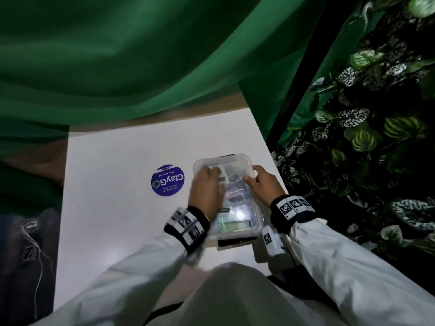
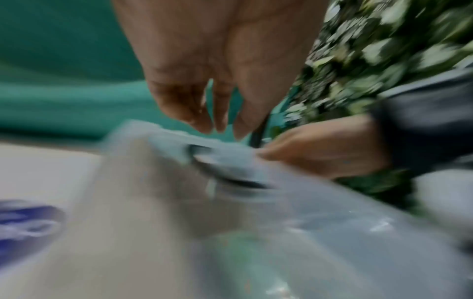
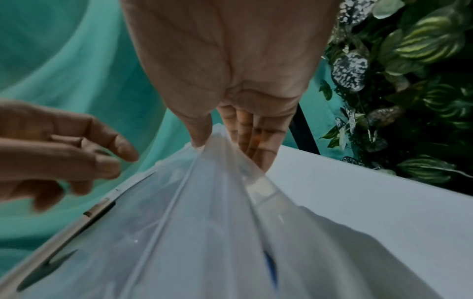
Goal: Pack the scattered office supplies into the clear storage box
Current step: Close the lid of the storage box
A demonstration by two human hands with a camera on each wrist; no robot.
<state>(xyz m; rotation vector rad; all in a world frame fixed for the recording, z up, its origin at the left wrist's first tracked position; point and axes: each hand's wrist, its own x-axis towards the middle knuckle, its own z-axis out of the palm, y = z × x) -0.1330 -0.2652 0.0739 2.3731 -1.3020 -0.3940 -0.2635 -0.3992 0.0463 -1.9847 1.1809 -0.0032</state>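
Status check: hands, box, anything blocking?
Right hand pinches lid edge. Left hand over lid, blurred. Box packed. Nothing blocking.

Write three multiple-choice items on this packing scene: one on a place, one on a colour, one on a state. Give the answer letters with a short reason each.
1. Where on the white table does the clear storage box sit?
A. near its right edge
B. at its far left corner
C. on the round sticker

2. What colour is the round sticker on the table?
A. red
B. blue
C. yellow

3. What is the right hand doing?
A. hanging free beside the table
B. gripping a pen
C. holding the box's right rim

Answers:
1 A: in the head view the box stands close to the right table edge, apart from the sticker.
2 B: the sticker is dark blue with white lettering.
3 C: in the right wrist view the thumb and fingers pinch the clear rim, while the left hand is over the top of the box.
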